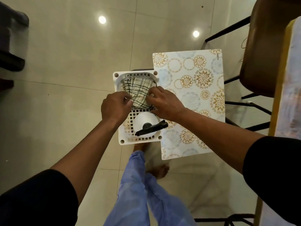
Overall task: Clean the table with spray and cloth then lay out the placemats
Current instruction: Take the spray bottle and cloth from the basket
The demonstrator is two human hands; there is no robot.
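Scene: A person stands over a white perforated basket at the centre of the frame, seen from a head-worn camera looking straight down at a glossy tiled floor.

Left hand: The left hand, at about 9 o'clock of the basket's middle, pinches the near-left edge of the checked cloth between thumb and curled fingers.

Right hand: The right hand, at about 3 o'clock of the cloth, has its fingers curled onto the cloth's right edge and appears to grip it; the fingertips are partly buried in the folds.

Cloth: Cream with dark zigzag stitching, it lies bunched in the 12 o'clock half of the basket, not yet lifted clear.

Spray: A white spray bottle with a black trigger head sits untouched in the 6 o'clock half of the basket.

Placemats: A placemat printed with gold and blue floral rings lies flat at 3 o'clock, just beside the basket; whether it is one mat or a stack cannot be told.

Table: A pale patterned tabletop edge runs down the frame at 3 o'clock, with a brown chair tucked against it.

Progress: By the look of it, the job is at its very start. Supplies are only now being taken up; no spraying or wiping is visible, and the placemat is not laid on the table.

Left to do: Lift the cloth and bottle, spray and wipe the table, then set out the mats.
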